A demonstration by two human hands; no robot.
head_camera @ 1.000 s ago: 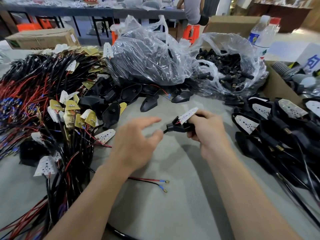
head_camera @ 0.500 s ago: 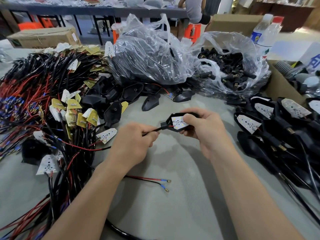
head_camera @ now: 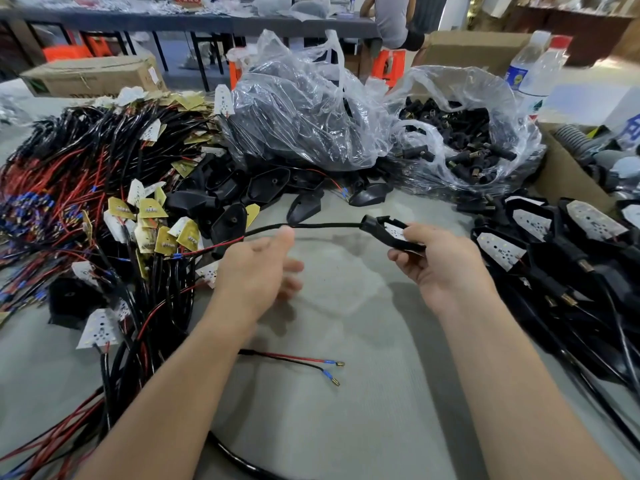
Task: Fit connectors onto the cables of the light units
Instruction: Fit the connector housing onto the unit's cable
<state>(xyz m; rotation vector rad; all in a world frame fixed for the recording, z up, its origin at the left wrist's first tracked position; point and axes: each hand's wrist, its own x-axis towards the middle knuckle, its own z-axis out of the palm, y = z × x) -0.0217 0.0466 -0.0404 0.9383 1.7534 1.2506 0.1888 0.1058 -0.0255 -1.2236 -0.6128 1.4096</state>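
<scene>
Two hands are over the table (head_camera: 363, 420): the left hand (head_camera: 256, 271) and the right hand (head_camera: 446, 265). The right hand holds one light unit (head_camera: 391, 233), with one black cable (head_camera: 322, 226) leading from it. Behind that light unit stand two clear plastic bags (head_camera: 301, 109). Two bottles (head_camera: 543, 71) are to its back right. Three cardboard boxes (head_camera: 90, 77) show: one far back left of the light unit, one behind it, and one to its right. Nearer than it lies one red-and-black wire pair (head_camera: 294, 359) ending in two terminals (head_camera: 341, 364). The wire heap (head_camera: 69, 188) to its left is too dense to count.
</scene>
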